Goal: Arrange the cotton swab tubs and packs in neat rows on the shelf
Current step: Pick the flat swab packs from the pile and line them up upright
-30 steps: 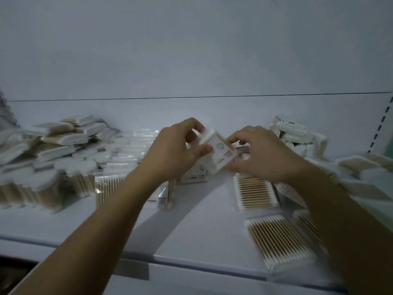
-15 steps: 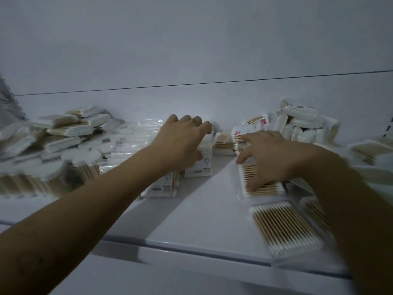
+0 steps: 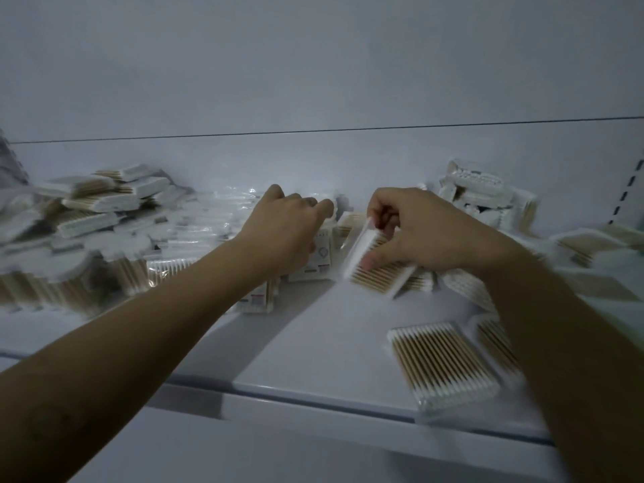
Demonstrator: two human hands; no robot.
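While the right hand pinches a tilted swab pack (blurred) over the shelf centre, the left hand, at its 9 o'clock, bends over upright packs; its grip is unclear. Another flat pack lies at 5 o'clock.

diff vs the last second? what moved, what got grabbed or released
The box both hands held was set upright into the box row by the left hand, which now rests there. The right hand let go of it, came down on a flat pack, and now pinches it, lifted and tilted. Unchanged: the front pack and the left pile.
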